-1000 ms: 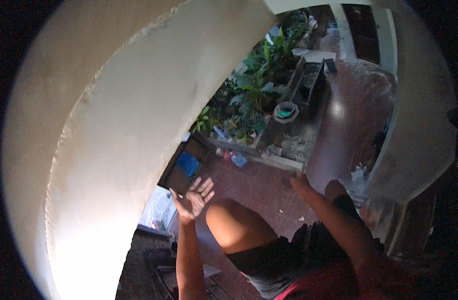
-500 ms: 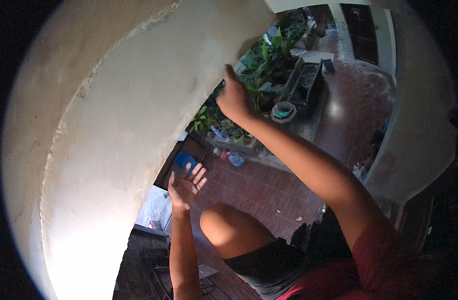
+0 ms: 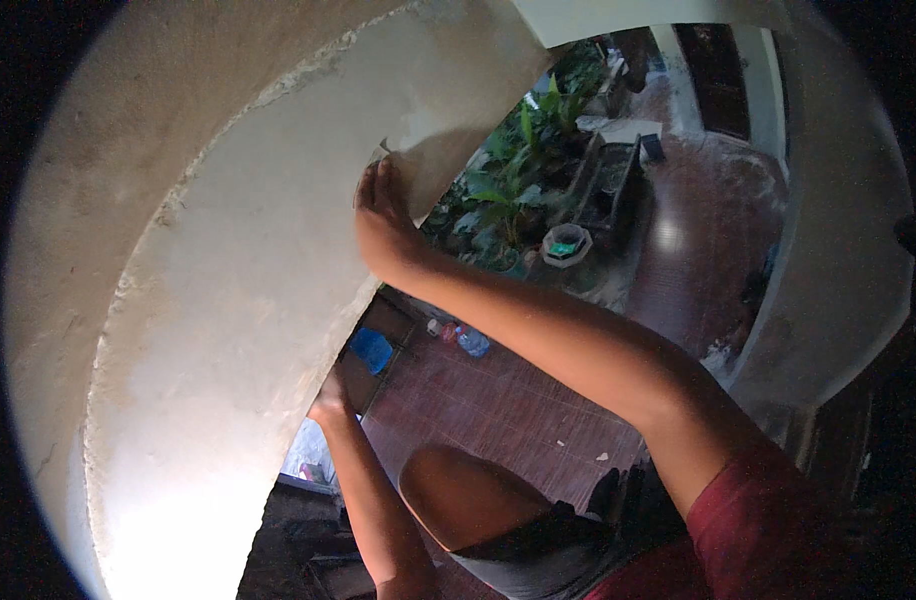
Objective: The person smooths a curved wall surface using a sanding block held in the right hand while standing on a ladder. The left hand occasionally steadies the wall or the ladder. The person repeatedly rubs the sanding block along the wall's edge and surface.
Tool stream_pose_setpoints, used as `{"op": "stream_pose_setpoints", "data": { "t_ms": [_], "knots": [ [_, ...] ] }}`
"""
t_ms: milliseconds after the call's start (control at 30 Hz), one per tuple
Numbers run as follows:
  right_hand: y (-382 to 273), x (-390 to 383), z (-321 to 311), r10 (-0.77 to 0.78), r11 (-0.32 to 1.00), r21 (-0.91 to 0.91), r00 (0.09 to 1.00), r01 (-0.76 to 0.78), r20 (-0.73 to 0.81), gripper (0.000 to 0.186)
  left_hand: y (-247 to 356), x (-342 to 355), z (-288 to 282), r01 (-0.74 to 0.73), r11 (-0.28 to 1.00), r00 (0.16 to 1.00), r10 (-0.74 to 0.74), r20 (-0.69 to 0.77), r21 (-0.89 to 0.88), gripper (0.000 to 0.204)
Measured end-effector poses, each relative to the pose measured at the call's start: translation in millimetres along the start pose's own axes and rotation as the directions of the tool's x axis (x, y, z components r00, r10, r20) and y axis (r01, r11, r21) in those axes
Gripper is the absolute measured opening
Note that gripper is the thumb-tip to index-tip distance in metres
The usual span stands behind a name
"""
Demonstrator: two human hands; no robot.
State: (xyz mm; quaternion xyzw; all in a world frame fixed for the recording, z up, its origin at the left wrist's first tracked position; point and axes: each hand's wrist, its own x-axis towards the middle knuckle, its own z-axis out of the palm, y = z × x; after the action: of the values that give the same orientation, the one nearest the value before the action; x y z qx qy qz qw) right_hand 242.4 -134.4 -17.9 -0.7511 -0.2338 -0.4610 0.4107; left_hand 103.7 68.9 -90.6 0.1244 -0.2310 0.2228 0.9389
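Note:
A pale plastered beam or wall edge (image 3: 228, 260) runs diagonally across the left half of the view. On its face lies my right hand (image 3: 383, 222), fingers together and bent against the plaster. At their tips shows a small thin pale piece (image 3: 381, 153), with a dark shadow beside it; its kind is too small to tell. Lower down, my left hand (image 3: 330, 398) is at the beam's lower edge. Its fingers are mostly hidden behind that edge, so I cannot see how they are bent.
Below are my bent knee (image 3: 458, 490) and a reddish tiled floor (image 3: 498, 400). A blue container (image 3: 373, 350) and a clear plastic bottle (image 3: 472, 341) sit past the beam. Green plants (image 3: 508, 190), an octagonal pot (image 3: 565, 245) and a dark trough (image 3: 610, 180) stand further off.
My right hand has moved left from the beam's edge onto its plastered face. My left hand, open with its palm showing before, has gone to the beam's lower edge.

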Motion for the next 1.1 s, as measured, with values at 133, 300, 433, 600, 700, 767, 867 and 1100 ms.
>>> {"op": "stream_pose_setpoints", "data": {
  "t_ms": [133, 300, 433, 600, 700, 767, 867, 1100],
  "knots": [
    [18, 8, 16, 0.058, 0.998, 0.02, 0.963, -0.055, -0.263, 0.044, 2, 3, -9, -0.069, 0.997, 0.997, 0.07, -0.038, 0.029, 0.051],
    [24, 10, 37, -0.054, 0.907, -0.42, 0.997, 0.025, -0.059, 0.064, -4, 12, -10, 0.07, 0.994, 0.997, -0.067, 0.041, -0.079, 0.052],
    [21, 10, 31, -0.004, 0.913, -0.407, 0.999, -0.017, -0.05, 0.064, -29, 12, -23, 0.011, 0.978, 0.997, -0.026, 0.07, 0.209, 0.053],
    [36, 24, 16, 0.017, 0.857, -0.511, 0.988, 0.064, 0.152, 0.065, -46, -1, -46, 0.459, 0.724, 0.848, -0.185, -0.496, 0.514, 0.053],
    [37, 26, 20, 0.141, 0.959, -0.254, 0.988, -0.122, 0.057, 0.046, -35, -9, -62, 0.437, 0.768, 0.834, -0.15, -0.531, 0.469, 0.054],
    [37, 23, 25, -0.012, 0.939, -0.338, 0.989, 0.063, 0.149, 0.063, -25, -2, -78, 0.445, 0.745, 0.858, -0.195, -0.475, 0.498, 0.052],
    [34, 18, 31, -0.004, 0.919, -0.393, 0.999, -0.013, -0.041, 0.064, 2, -5, -118, 0.456, 0.791, 0.867, -0.291, -0.405, 0.409, 0.047],
    [43, 29, 18, 0.139, 0.99, 0.045, 0.952, -0.132, -0.272, 0.041, 33, -5, -172, 0.432, 0.427, 0.872, -0.423, -0.247, 0.795, 0.046]
  ]
}}
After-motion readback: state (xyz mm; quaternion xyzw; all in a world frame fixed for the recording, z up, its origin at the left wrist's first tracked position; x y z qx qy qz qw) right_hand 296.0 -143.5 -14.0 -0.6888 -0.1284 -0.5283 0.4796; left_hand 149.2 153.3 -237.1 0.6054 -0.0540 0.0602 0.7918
